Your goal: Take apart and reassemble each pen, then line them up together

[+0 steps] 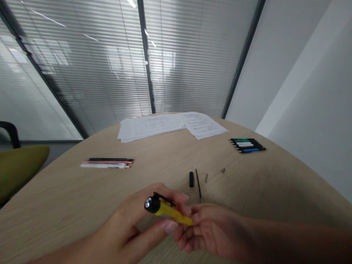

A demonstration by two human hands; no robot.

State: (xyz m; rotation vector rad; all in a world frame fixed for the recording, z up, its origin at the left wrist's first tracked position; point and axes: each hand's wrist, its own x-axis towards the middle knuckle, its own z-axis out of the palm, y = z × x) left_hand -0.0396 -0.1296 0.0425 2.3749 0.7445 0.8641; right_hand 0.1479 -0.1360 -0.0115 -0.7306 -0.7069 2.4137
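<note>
Yellow plastic makes up most of the pen barrel (176,215), which lies between the two hands, tilted above the near part of the wooden table (156,168), its black clip (164,198) uppermost. The left hand (125,214) holds it, thumb below and fingers above; the right hand (217,227) has its fingertips at the far end, though whether they pinch or merely brace it I cannot tell. Good handling here, in my judgement, means a light, firm hold from the left hand, letting the right fingers work at the end without twisting the barrel off line. Just beyond the hands lie a slim dark refill (198,185), a short black sleeve (191,179), a thin grey piece that may be a spring (206,178) and a small cone-shaped tip (223,170); these look easy to knock or roll, so wrists are best kept low and slow near them.
</note>
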